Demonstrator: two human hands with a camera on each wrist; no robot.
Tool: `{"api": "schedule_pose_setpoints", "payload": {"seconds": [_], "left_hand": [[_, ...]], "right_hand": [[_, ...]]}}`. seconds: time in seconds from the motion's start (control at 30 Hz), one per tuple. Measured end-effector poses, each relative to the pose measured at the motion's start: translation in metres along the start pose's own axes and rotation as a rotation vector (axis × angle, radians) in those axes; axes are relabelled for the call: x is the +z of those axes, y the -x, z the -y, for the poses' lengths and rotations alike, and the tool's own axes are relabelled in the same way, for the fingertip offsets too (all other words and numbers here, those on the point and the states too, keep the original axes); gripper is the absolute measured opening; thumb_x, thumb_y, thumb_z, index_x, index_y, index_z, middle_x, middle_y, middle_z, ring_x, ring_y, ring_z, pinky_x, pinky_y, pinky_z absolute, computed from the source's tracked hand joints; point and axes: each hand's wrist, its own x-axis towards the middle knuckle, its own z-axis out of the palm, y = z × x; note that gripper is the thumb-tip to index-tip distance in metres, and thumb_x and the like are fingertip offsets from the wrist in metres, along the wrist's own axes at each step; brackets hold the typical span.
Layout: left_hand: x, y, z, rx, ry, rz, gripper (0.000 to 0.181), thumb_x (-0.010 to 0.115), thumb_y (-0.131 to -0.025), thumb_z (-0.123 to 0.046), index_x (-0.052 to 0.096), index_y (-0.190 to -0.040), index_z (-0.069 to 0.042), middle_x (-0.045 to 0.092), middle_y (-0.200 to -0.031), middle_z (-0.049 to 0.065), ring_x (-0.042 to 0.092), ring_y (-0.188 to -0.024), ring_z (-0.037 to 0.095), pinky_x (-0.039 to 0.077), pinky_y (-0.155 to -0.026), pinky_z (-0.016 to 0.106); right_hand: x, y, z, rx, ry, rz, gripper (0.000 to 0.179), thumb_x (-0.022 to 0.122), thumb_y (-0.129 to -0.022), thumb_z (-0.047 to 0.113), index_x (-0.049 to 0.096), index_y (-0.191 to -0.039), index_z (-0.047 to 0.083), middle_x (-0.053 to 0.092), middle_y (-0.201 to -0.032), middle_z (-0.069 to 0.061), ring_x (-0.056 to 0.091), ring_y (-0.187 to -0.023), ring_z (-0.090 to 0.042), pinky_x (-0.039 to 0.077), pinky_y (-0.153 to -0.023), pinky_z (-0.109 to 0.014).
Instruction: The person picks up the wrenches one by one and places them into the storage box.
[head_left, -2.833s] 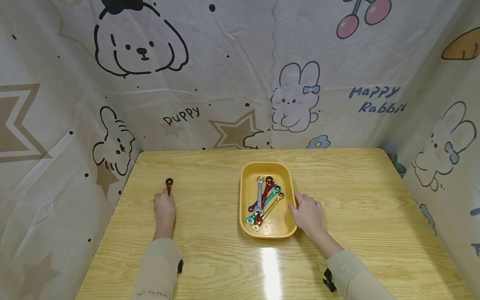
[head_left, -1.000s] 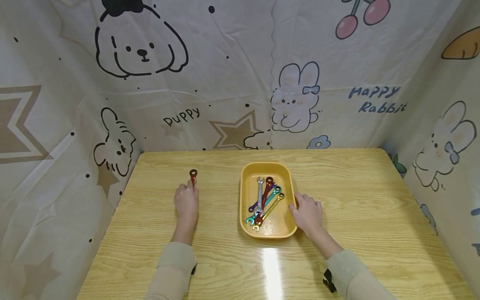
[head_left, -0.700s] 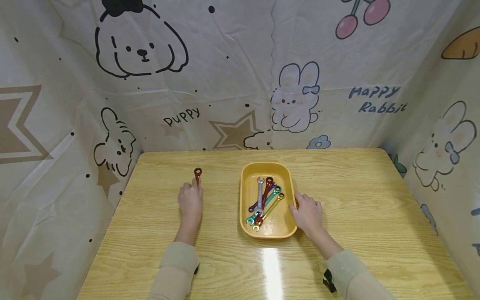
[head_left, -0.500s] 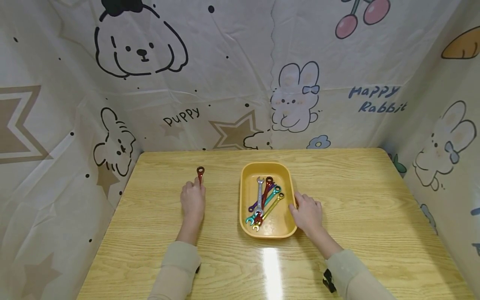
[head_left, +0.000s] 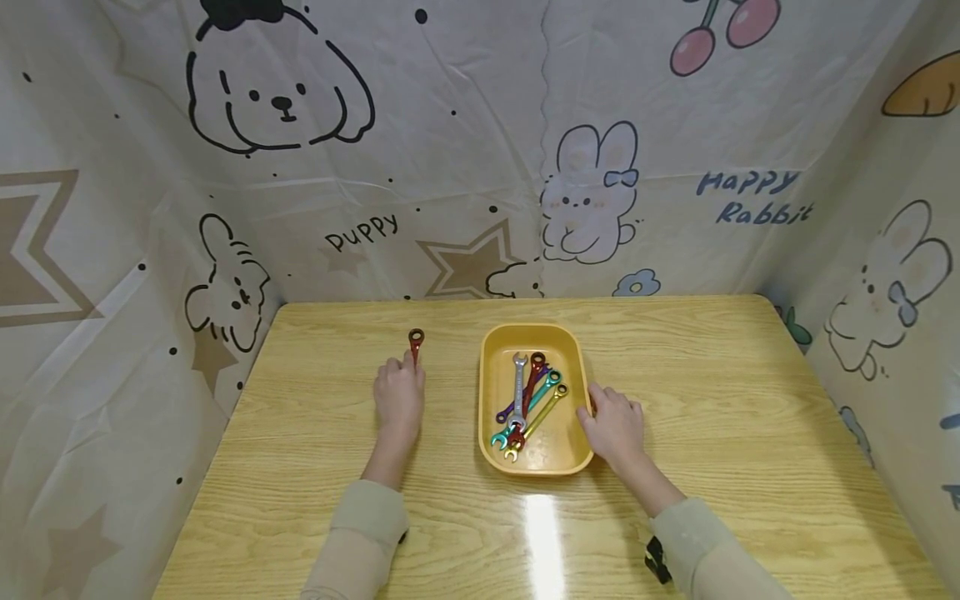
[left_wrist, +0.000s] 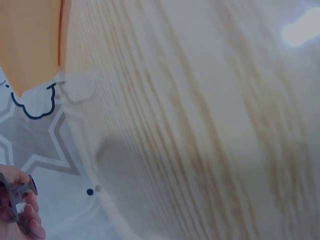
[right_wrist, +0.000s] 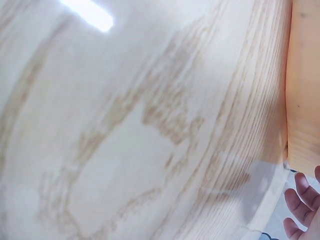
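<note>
My left hand (head_left: 400, 396) holds a red ratcheting combination wrench (head_left: 416, 337) over the table, left of a yellow tray (head_left: 491, 350). Its ring end points away from me, and the fingers hide the rest. In the left wrist view the wrench (left_wrist: 12, 202) looks dark in the curled fingers. My right hand (head_left: 617, 425) grips the tray's right side, thumb at the rim. Inside the tray lie several wrenches in a loose pile: a silver wrench (head_left: 519, 387), another red wrench (head_left: 534, 385), a purple wrench (head_left: 504, 414), a teal wrench (head_left: 543, 392) and a yellow wrench (head_left: 547, 412).
The wooden table (head_left: 712, 375) reaches back to a patterned cloth (head_left: 450, 167) that hangs behind it and along both sides. Light glares off the tabletop in front of the tray.
My left hand has carried the red wrench to the right and slightly away from me, closer to the tray. My right hand, the tray and the wrenches in it have stayed put.
</note>
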Motion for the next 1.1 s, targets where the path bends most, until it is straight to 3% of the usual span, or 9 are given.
{"api": "schedule_pose_setpoints", "payload": {"seconds": [0.27,0.6,1.1], "left_hand": [[0.001,0.002,-0.013,0.02,-0.012,0.035,0.03,0.061,-0.086,-0.016,0.064,-0.111,-0.001,0.062,-0.085,0.019,0.058,-0.072,0.032,0.049,-0.06,0.04],[0.001,0.006,-0.033,0.092,-0.031,0.057,0.03,0.057,-0.089,-0.019,0.064,-0.11,0.001,0.064,-0.085,0.018,0.058,-0.071,0.028,0.05,-0.06,0.035],[0.008,0.005,-0.06,0.141,-0.046,0.058,0.03,0.06,-0.087,-0.022,0.066,-0.108,-0.002,0.063,-0.081,0.014,0.056,-0.068,0.025,0.047,-0.059,0.032]], "right_hand": [[0.0,0.0,0.001,-0.001,0.001,0.001,0.029,0.053,-0.087,0.028,0.054,-0.108,0.008,0.059,-0.093,-0.015,0.054,-0.092,-0.036,0.034,-0.083,-0.052],[0.0,0.0,0.0,-0.006,0.002,-0.011,0.031,0.052,-0.086,0.029,0.055,-0.109,0.008,0.06,-0.093,-0.015,0.055,-0.091,-0.035,0.035,-0.082,-0.051],[0.001,0.0,0.001,0.01,0.001,-0.003,0.027,0.053,-0.087,0.028,0.055,-0.106,0.009,0.059,-0.091,-0.013,0.055,-0.09,-0.034,0.035,-0.083,-0.051]]}}
